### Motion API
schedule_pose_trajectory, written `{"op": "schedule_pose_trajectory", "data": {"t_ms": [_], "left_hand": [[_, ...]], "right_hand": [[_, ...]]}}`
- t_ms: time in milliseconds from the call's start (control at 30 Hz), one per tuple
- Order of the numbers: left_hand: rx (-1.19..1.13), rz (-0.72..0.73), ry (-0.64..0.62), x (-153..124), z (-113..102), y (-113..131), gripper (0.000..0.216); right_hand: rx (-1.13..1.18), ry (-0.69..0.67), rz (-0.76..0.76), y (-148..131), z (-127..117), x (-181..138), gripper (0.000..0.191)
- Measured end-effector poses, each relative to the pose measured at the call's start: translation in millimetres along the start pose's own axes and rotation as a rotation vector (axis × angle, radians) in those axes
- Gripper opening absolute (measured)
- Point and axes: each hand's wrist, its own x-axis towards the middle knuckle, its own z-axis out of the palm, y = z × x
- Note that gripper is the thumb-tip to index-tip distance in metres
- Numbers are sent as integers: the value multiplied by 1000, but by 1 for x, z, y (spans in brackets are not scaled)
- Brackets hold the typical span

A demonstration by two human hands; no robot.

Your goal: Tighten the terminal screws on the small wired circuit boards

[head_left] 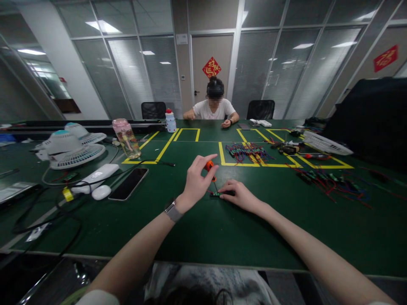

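My left hand [196,181] pinches a small orange-handled screwdriver [210,167], held upright with its tip down on a small green circuit board [216,194]. My right hand [239,195] lies on the green table [203,231] with its fingers closed on the board's right end, pressing it in place. Thin red and blue wires stick out of the board. A watch sits on my left wrist.
A pile of wired boards [249,152] lies in a yellow-taped box, and more lie at right [330,178]. A phone [129,183], white mouse [101,192], fans [74,148] and bottle [126,138] stand at left. A person [213,108] sits across the table.
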Motion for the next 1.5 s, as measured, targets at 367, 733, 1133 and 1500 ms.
{"op": "schedule_pose_trajectory", "data": {"t_ms": [367,733,1133,1500], "left_hand": [[-5,-5,-38,-1,0,3,29],[-7,7,1,-1,1,0,27],[-13,7,-17,-2,3,0,32],[-30,11,-32,-2,1,-1,30]], "right_hand": [[9,16,-8,2,2,0,15],[17,15,-21,4,2,0,15],[4,14,-2,1,2,0,15],[11,17,-16,3,2,0,15]]}}
